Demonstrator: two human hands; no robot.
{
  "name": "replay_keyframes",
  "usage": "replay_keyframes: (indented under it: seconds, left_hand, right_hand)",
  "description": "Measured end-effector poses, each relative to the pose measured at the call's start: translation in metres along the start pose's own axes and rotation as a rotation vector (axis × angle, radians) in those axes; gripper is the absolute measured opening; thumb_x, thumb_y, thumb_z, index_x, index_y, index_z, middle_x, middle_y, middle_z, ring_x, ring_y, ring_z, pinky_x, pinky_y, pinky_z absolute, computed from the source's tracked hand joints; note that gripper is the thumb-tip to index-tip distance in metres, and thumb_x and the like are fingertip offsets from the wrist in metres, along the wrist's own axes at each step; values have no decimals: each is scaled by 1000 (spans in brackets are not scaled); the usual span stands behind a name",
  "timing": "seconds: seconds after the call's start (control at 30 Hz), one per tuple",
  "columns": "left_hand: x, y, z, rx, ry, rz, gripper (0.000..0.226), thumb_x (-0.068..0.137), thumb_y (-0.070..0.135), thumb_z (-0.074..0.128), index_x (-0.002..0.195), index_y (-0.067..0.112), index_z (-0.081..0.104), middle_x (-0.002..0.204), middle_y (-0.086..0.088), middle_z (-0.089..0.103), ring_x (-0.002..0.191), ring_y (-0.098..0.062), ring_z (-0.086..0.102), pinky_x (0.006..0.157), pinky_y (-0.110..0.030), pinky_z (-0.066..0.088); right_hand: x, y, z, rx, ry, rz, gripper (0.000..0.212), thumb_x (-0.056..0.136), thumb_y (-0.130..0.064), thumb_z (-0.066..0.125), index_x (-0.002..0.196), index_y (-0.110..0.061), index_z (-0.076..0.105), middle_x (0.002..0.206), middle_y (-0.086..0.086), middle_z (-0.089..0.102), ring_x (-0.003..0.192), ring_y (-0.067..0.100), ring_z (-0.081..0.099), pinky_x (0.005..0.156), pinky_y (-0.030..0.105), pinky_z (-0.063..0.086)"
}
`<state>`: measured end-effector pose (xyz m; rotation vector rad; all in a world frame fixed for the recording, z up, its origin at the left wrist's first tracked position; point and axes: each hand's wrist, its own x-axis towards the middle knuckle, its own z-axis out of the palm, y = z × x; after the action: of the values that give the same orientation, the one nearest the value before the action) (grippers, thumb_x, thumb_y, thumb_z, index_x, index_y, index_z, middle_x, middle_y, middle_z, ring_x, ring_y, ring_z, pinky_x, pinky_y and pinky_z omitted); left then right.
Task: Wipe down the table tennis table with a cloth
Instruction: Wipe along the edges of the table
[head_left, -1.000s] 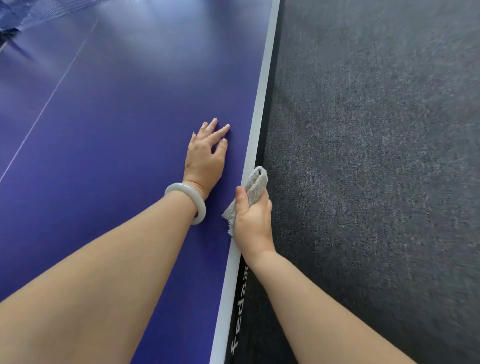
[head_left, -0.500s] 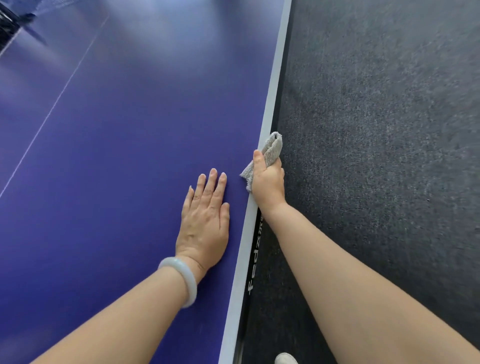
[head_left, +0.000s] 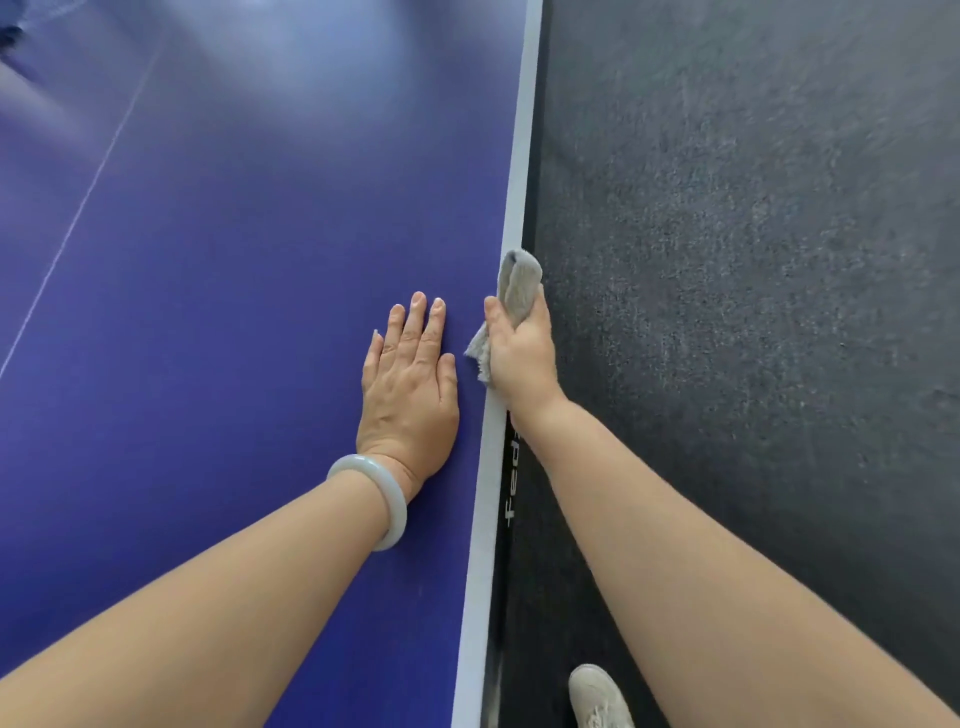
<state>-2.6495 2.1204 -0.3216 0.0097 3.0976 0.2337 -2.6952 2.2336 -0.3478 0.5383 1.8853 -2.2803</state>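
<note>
We see the blue table (head_left: 234, 312) beside grey carpet (head_left: 753, 312). Our left hand (head_left: 408, 384) lies flat on it, fingers straight and together, a pale bangle (head_left: 387, 493) at the wrist. Our right hand (head_left: 519, 348) grips the grey cloth (head_left: 517, 283) against the table's white edge (head_left: 522, 156). A shoe (head_left: 597, 696) shows below.

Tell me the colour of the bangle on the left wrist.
The smooth round bangle is pale milky white; head view.

A pale shoe (head_left: 597, 696) stands on the dark grey speckled carpet (head_left: 753, 260).
</note>
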Motion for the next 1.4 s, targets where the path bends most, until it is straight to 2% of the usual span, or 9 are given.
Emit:
replay_keyframes:
  seconds: [0.13,0.2,0.27,0.4,0.67,0.9,1.07,1.17,1.4]
  left_hand:
    - [0,-1,1,5,3,1,54,106,25,26,158,23,10,166,6,2,153,-12,-3,124,-34,-5]
    - [0,-1,2,-8,8,4,54,106,25,25,158,23,11,166,6,3,153,-13,-3,124,-34,-5]
    - [0,-1,2,-18,17,2,54,107,25,25,158,23,12,166,5,4,153,-13,-2,124,-34,-5]
    - [1,-2,3,-4,21,-1,53,107,26,25,158,23,12,166,4,5,153,-14,-1,124,-35,-3]
    - [3,-4,1,-51,41,27,53,107,26,28,158,20,18,166,1,10,153,-17,3,124,-35,-1]
    - [-19,-6,-15,-423,59,73,41,105,10,41,145,9,47,159,-4,33,150,-16,20,119,-18,12]
    - [-78,-22,-15,-99,-92,333,55,105,18,41,156,10,22,164,-2,11,153,-16,5,123,-25,2]
    - [-97,-26,-8,-31,-86,318,57,105,28,28,157,13,12,164,1,4,153,-14,0,124,-31,-1]
    - [-95,-28,-2,13,-67,298,60,101,32,21,158,16,12,166,1,6,153,-12,0,124,-31,-1]
  right_hand:
    - [-91,40,-7,-10,-73,-18,75,102,-36,49,158,-32,0,162,10,23,143,23,31,120,56,23]
    - [-130,55,-11,-13,-82,-39,74,101,-41,48,156,-39,-1,166,-2,15,150,16,22,121,51,22]
    - [-132,56,-11,-41,-59,-62,73,101,-37,49,158,-30,3,166,-9,7,152,6,9,124,40,17]
    - [-71,26,-5,-11,-8,-38,65,103,-27,50,158,-14,17,163,4,22,150,16,21,122,39,21]
    - [-154,62,-4,-81,77,-53,58,101,-38,50,152,-19,34,149,0,42,132,17,46,113,40,35]
    - [-155,58,-6,-190,32,-26,60,103,-40,43,157,-21,24,155,3,33,137,28,40,115,43,31]
    - [-155,56,-9,-151,36,-26,59,103,-36,46,156,-19,27,152,4,37,138,25,40,116,40,30]
    - [-157,56,-9,-125,36,-32,56,103,-34,47,154,-18,30,148,3,40,136,22,43,115,35,32]
    - [-287,112,-24,-84,-105,-100,71,102,-41,47,157,-34,2,165,-16,2,151,2,3,125,37,10]
